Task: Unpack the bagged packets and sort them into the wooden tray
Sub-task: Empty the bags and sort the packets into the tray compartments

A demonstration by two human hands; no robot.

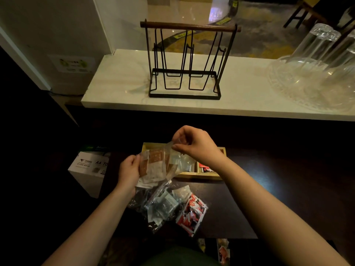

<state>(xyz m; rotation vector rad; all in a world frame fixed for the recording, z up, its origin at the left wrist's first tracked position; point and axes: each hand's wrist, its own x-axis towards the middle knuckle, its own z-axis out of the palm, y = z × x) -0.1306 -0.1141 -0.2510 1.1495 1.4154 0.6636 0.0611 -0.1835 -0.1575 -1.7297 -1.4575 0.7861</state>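
A clear plastic bag (156, 165) of brown and white packets hangs between my hands above the wooden tray (208, 176). My left hand (129, 170) grips the bag's left side. My right hand (194, 144) pinches its upper right corner. Red packets (206, 168) lie in the tray's right compartment. On the dark table nearer me rest a clear bag of pale blue-grey packets (163, 205) and a bag of red, white and black packets (191, 213). The tray's left part is hidden behind the held bag.
A white A4 paper box (89, 169) stands left of the tray. On the white marble counter (119, 81) behind are a black wire rack (185, 62) and upturned glassware (318, 60) on a glass plate at the right. More packets (223, 250) lie at the bottom edge.
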